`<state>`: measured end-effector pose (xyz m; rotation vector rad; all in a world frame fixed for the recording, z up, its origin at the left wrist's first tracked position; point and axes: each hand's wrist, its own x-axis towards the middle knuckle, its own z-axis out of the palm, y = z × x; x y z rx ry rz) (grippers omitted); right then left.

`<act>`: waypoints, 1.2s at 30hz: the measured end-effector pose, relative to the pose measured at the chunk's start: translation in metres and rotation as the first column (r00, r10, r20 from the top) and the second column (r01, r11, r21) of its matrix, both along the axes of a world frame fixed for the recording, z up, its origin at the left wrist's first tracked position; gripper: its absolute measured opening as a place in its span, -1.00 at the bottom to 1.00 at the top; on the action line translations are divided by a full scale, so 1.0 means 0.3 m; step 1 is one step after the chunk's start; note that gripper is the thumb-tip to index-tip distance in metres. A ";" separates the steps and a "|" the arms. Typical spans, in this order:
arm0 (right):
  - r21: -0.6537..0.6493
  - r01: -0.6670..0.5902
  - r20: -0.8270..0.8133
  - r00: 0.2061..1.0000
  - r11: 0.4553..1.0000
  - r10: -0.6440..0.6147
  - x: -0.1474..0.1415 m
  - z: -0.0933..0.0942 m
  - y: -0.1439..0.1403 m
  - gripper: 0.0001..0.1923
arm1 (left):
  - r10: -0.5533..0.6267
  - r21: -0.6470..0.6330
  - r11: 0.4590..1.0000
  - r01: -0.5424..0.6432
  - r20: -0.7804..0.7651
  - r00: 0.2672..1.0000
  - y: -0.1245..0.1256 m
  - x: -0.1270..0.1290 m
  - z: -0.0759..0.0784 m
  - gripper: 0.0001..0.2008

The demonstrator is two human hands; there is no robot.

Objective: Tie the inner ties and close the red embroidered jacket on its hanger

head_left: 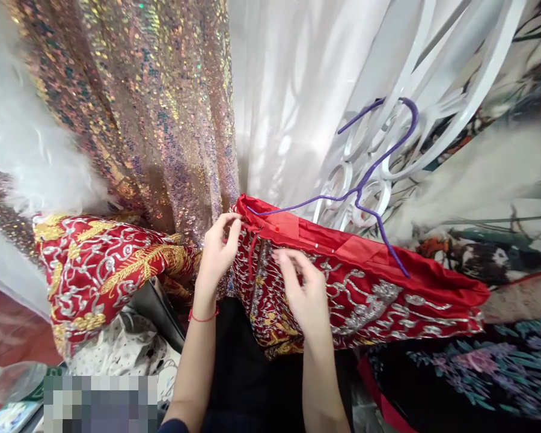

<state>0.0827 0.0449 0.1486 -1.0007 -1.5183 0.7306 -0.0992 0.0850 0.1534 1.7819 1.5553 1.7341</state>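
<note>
Sequined and white drapes hang behind; left hand (216, 252) fingers pinch the satin waistband of a red embroidered skirt (365, 294); right hand (304, 288) fingers, loosely curled, rest on its beading; likely heavy, soft, snag-prone; purple hanger (369, 174) on top.

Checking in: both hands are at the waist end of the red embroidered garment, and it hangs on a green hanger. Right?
Not quite. The hanger is purple, not green, as the head view shows. The rest holds: the left hand and right hand are both at the waist end of the red embroidered garment, which hangs on that hanger.
</note>
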 end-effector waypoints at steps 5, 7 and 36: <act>0.152 0.118 0.207 0.967 0.981 -0.148 -0.096 0.027 0.086 -0.76 | -0.060 0.055 0.996 0.065 -0.086 0.994 -0.006 0.039 0.011 -0.85; 0.164 0.160 0.287 0.936 0.973 -0.203 -0.123 0.044 0.116 -0.82 | -0.085 0.063 0.994 0.091 -0.089 0.992 0.004 0.052 0.015 -0.86; 0.199 0.089 0.182 0.975 0.976 -0.126 -0.001 0.089 0.176 -0.84 | 0.006 0.143 0.990 0.012 -0.124 0.992 0.070 0.106 0.013 -0.83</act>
